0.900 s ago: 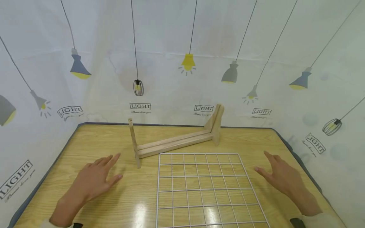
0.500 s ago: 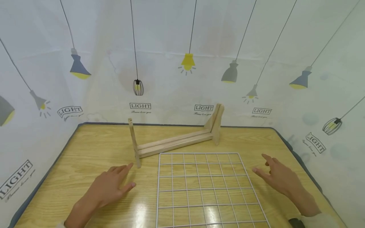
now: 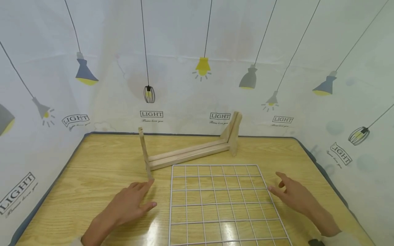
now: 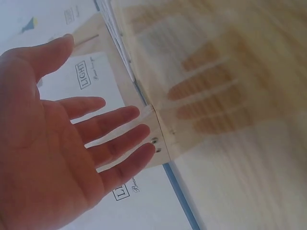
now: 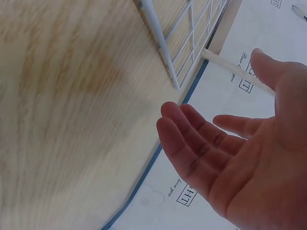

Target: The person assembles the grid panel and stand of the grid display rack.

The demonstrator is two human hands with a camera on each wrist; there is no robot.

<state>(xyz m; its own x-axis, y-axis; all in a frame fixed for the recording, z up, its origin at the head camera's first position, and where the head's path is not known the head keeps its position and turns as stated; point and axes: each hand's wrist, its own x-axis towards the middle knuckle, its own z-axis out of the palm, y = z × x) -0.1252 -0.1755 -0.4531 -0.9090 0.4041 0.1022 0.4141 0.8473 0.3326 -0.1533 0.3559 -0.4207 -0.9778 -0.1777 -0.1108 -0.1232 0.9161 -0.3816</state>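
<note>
A white wire grid panel [image 3: 215, 198] lies flat on the wood-grain table, its near end cut off by the frame's lower edge. Behind it stands a wooden stand [image 3: 191, 155], a long grooved bar between two upright end pieces. My left hand [image 3: 126, 205] hovers left of the grid with fingers extended, the fingertips by the foot of the stand's left upright; contact cannot be told. The left palm [image 4: 53, 158] holds nothing. Near the grid's right edge is my right hand [image 3: 295, 194], fingers loosely bent. Nothing lies in the right palm [image 5: 268, 177].
A wood-grain table [image 3: 101, 153] with a dark blue edge carries everything. White sheeting [image 3: 178, 41] printed with hanging lamps encloses it at the back and on both sides. The stand's right upright [image 3: 235, 133] rises close to the back sheeting.
My left hand has moved rightward and nearer the grid and the stand's left foot. The right hand has shifted slightly left and down toward the grid. Stand and grid have stayed put.
</note>
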